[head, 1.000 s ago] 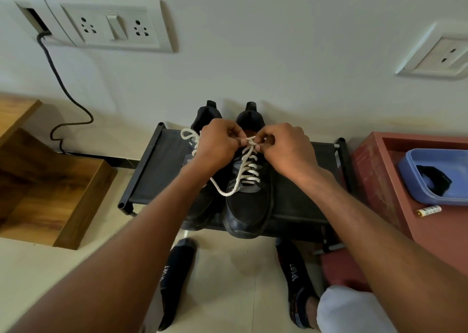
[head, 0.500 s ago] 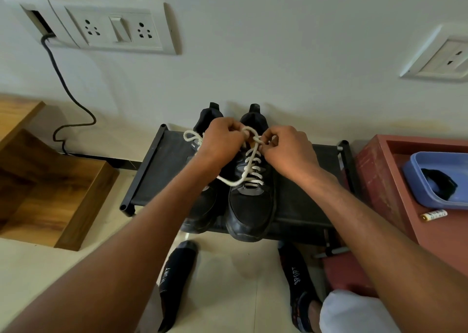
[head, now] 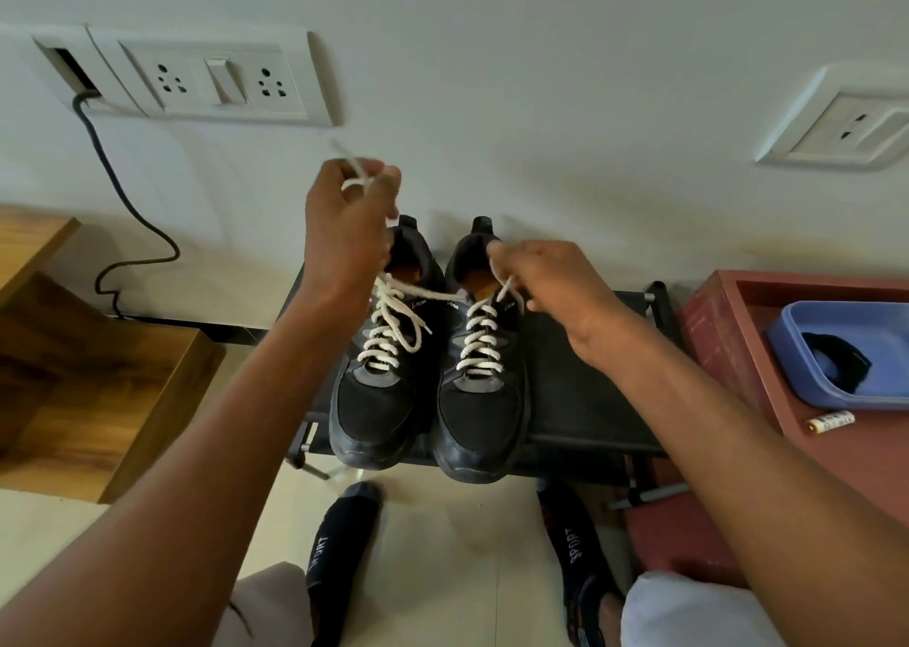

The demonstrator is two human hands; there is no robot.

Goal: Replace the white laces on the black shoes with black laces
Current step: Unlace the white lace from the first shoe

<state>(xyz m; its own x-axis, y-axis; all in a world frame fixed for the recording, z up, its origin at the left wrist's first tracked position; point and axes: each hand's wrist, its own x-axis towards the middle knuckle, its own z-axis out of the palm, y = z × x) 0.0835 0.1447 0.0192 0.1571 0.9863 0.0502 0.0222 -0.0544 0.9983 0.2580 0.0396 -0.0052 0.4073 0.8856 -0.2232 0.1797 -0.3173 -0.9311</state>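
Both white lace ends (head: pixel 501 288) now pull apart, pinched in my left hand (head: pixel 347 233) and right hand (head: pixel 546 282): knot undone, unthreading next.

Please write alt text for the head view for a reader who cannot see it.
Both hands pull white lace ends up from the right-hand black shoe: the left hand raised high, the right hand low. The still-laced left-hand black shoe sits beside it on a black rack.

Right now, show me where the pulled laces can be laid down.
Bare patches: rack right of the shoes; red table in front of the blue tray, beside the battery. Crowded: rack's left, under both hands.
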